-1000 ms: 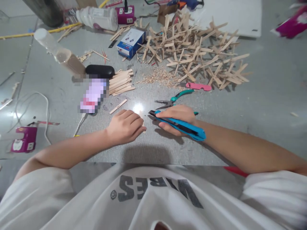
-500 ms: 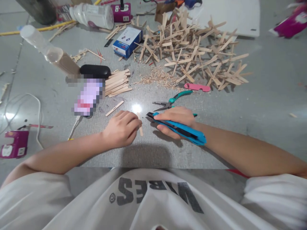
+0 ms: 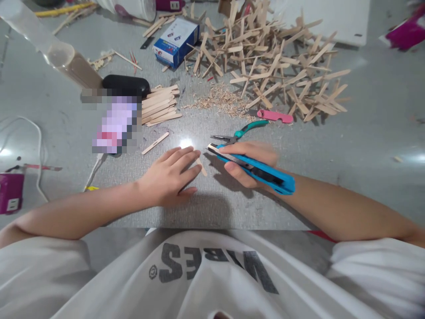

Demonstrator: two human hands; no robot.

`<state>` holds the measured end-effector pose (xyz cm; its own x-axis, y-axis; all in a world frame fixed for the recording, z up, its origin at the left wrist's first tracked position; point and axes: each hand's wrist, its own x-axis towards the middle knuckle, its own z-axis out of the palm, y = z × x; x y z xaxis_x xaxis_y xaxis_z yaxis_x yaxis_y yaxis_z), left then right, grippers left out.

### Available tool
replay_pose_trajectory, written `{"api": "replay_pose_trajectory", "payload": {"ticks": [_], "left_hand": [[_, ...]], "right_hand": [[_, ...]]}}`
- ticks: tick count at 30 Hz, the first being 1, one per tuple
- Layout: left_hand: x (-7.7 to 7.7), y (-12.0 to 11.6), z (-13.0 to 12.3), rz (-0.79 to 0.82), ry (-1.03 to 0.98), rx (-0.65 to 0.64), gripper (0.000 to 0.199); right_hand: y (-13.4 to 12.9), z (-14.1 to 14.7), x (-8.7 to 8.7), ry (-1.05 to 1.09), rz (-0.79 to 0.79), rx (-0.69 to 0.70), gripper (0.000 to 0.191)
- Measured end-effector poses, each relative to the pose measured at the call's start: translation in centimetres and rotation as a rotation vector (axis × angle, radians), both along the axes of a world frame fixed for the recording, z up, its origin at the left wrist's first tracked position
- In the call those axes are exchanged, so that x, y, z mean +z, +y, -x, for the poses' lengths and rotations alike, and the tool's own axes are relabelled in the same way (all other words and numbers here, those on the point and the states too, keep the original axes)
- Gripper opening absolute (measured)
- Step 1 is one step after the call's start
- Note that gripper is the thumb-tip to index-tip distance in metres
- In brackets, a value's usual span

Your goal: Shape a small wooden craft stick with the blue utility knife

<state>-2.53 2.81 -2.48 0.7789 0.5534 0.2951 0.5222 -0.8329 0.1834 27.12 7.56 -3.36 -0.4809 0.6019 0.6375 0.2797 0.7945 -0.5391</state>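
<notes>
My left hand (image 3: 171, 173) lies palm down on the grey table with its fingers stretched out and spread. Its fingertips rest over a wooden craft stick (image 3: 203, 169), of which only the near end shows. A blue utility knife (image 3: 268, 176) is gripped in my right hand (image 3: 257, 153), its tip pointing left, close to that stick. Just beyond my right hand lie green-handled needle-nose pliers (image 3: 239, 134), partly covered by it. Another craft stick (image 3: 155, 143), with a dark mark along it, sits beyond my left hand.
A large heap of joined craft sticks (image 3: 265, 66) covers the back right. Before it are wood shavings (image 3: 219, 98) and a pink folding knife (image 3: 275, 116). To the left are stacked sticks (image 3: 161, 106), a phone (image 3: 116, 124), a black case (image 3: 126, 85), a bottle (image 3: 71, 64) and a blue-white box (image 3: 177, 42).
My left hand has opened from curled fingers to spread ones. The stick beneath it has shifted slightly right and away. My right hand has moved the utility knife slightly right and tilted it.
</notes>
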Motion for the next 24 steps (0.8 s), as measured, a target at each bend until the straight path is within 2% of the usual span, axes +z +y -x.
{"api": "replay_pose_trajectory", "payload": {"ticks": [4,9,13,16,20,24], "left_hand": [[-0.3,-0.5,0.1,0.085,0.104,0.054,0.055],[-1.1,-0.8,0.2,0.141,0.121,0.056,0.070],[-1.5,-0.7,0.0,0.130,0.091,0.053,0.072],[-1.2,-0.6,-0.1,0.136,0.103,0.053,0.072],[-0.7,-0.5,-0.1,0.132,0.115,0.041,0.073],[-0.9,-0.6,-0.1,0.141,0.105,0.059,0.074]], "right_hand": [[-0.7,0.0,0.3,-0.001,0.099,-0.054,0.034],[-1.5,0.6,0.1,-0.011,0.132,-0.059,0.024],[-2.1,0.7,0.2,-0.058,0.171,-0.103,0.025],[-2.3,0.6,0.4,-0.103,0.192,-0.108,0.028],[-2.2,0.6,0.4,-0.098,0.159,-0.102,0.025],[-2.2,0.6,0.4,-0.091,0.143,-0.121,0.024]]}}
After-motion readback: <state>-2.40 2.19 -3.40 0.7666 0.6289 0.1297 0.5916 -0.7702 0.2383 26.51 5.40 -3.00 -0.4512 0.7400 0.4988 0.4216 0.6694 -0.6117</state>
